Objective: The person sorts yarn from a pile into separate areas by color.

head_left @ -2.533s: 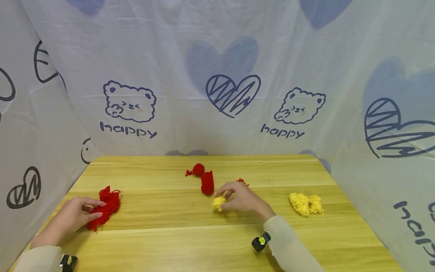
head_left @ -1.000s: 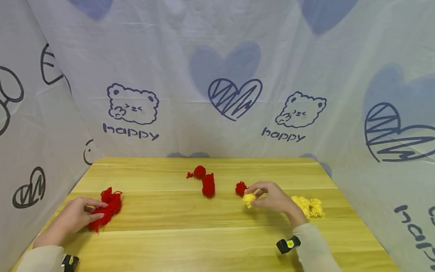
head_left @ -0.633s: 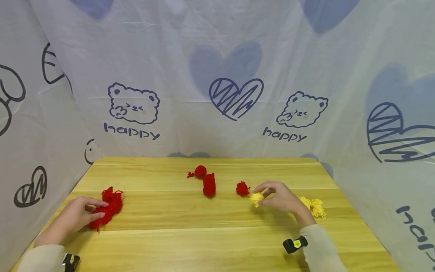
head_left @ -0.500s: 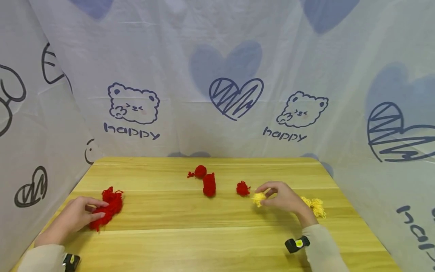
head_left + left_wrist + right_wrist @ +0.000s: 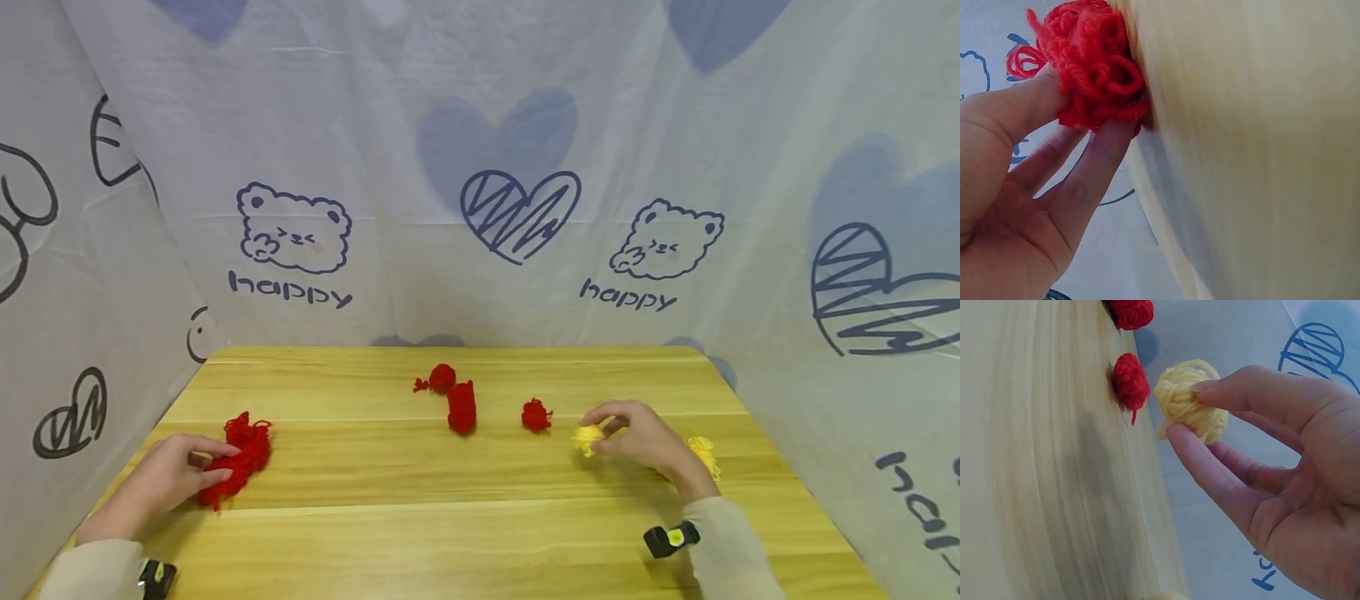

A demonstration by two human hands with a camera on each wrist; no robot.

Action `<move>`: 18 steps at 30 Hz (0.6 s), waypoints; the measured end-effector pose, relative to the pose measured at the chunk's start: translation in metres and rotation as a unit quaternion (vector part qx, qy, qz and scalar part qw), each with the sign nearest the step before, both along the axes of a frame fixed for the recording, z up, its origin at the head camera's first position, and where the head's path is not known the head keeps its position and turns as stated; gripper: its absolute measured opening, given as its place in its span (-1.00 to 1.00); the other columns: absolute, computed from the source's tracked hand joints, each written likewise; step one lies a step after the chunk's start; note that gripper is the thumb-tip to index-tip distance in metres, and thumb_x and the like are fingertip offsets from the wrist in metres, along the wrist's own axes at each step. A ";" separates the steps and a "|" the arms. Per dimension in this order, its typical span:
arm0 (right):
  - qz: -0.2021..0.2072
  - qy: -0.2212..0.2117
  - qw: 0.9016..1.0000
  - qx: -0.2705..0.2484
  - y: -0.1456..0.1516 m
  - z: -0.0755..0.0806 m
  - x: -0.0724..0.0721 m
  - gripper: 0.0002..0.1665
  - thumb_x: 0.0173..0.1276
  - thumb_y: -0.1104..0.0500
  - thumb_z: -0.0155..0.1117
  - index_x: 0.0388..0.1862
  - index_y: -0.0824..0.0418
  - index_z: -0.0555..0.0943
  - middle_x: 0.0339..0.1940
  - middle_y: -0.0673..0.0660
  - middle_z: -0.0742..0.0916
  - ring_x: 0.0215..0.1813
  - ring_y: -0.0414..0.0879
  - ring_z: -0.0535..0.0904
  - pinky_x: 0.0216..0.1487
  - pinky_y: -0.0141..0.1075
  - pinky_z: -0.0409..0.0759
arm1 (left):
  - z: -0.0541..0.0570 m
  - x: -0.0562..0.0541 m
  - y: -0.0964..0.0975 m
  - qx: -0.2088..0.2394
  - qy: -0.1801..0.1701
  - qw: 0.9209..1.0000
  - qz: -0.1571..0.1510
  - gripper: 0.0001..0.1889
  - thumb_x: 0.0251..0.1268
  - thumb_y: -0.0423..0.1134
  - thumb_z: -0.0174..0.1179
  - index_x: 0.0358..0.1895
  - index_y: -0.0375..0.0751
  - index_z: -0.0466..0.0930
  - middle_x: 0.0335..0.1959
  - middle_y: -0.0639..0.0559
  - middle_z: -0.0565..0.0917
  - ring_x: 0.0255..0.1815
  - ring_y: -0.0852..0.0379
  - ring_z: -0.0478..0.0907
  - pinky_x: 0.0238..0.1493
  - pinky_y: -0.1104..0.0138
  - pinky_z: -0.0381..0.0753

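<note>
At the table's left side, my left hand (image 5: 168, 473) grips a loose tangle of red yarn (image 5: 243, 462). The left wrist view shows thumb and fingers on both sides of this looped red yarn (image 5: 1094, 75), which lies at the tabletop. On the right, my right hand (image 5: 637, 435) pinches a small ball of yellow yarn (image 5: 587, 439) between thumb and fingers. That yellow ball (image 5: 1188, 403) is held above the wood in the right wrist view. A second bundle of yellow yarn (image 5: 703, 454) lies behind the right wrist, partly hidden by it.
A small red yarn ball (image 5: 536, 415) lies left of the right hand. Farther back are an upright-looking red yarn roll (image 5: 461, 408) and a round red ball (image 5: 442, 378) with a loose tail. Printed cloth (image 5: 420, 275) hangs around the wooden table (image 5: 420, 542).
My right hand has carried the yellow ball rightward from the table's middle, uncovering the small red ball and covering part of the other yellow bundle. The left hand stays on its red yarn.
</note>
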State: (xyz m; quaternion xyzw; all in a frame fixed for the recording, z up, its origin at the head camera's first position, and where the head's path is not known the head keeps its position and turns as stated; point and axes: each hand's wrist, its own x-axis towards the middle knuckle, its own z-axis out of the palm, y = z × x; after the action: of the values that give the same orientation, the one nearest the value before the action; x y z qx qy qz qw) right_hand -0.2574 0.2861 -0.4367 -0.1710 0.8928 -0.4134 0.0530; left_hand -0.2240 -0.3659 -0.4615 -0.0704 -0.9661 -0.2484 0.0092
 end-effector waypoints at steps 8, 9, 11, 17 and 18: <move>-0.002 0.015 1.000 0.026 0.014 -0.004 0.000 -0.64 0.22 0.27 0.55 0.02 0.18 0.76 0.13 0.25 0.76 -0.05 -0.03 0.65 -0.11 -0.39 0.66 | -0.005 0.000 0.000 0.000 0.006 1.000 0.000 -0.67 0.10 -0.31 0.53 -0.04 -0.32 0.80 -0.01 -0.51 0.71 -0.16 -0.24 0.78 -0.19 0.06 0.79; -0.004 0.016 0.999 0.029 0.015 -0.004 0.000 -0.64 0.22 0.27 0.54 0.02 0.18 0.76 0.13 0.25 0.76 -0.05 -0.02 0.65 -0.11 -0.38 0.66 | -0.006 0.000 0.000 0.000 0.006 1.000 0.001 -0.67 0.10 -0.31 0.53 -0.04 -0.32 0.80 -0.01 -0.51 0.71 -0.16 -0.24 0.78 -0.19 0.06 0.79; -0.006 0.017 0.999 0.034 0.018 -0.004 0.000 -0.65 0.22 0.28 0.54 0.01 0.18 0.76 0.13 0.26 0.75 -0.06 -0.03 0.65 -0.10 -0.37 0.66 | -0.007 0.000 0.000 -0.001 0.006 1.000 0.002 -0.67 0.11 -0.31 0.53 -0.04 -0.32 0.79 -0.01 -0.51 0.71 -0.16 -0.23 0.77 -0.18 0.06 0.79; -0.008 0.022 0.999 0.046 0.025 -0.007 0.000 -0.65 0.22 0.28 0.53 0.01 0.21 0.76 0.11 0.26 0.76 -0.08 -0.03 0.65 -0.10 -0.35 0.66 | -0.010 0.000 0.000 -0.001 0.013 1.000 0.002 -0.67 0.11 -0.32 0.52 -0.04 -0.32 0.79 -0.01 -0.51 0.71 -0.16 -0.24 0.77 -0.17 0.03 0.79; -0.008 0.023 0.999 0.048 0.026 -0.007 0.000 -0.65 0.22 0.28 0.54 0.01 0.21 0.76 0.11 0.26 0.76 -0.08 -0.03 0.65 -0.10 -0.35 0.66 | -0.011 0.000 0.000 -0.001 0.014 1.000 0.002 -0.67 0.11 -0.32 0.52 -0.03 -0.32 0.79 0.00 -0.51 0.71 -0.16 -0.25 0.77 -0.17 0.03 0.79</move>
State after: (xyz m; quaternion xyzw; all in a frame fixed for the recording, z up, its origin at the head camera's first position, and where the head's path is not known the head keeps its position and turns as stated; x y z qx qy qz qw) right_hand -0.2573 0.3117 -0.4442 -0.1706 0.9138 -0.3667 0.0374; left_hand -0.2242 -0.3655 -0.4724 -0.0718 -0.9662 -0.2465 0.0227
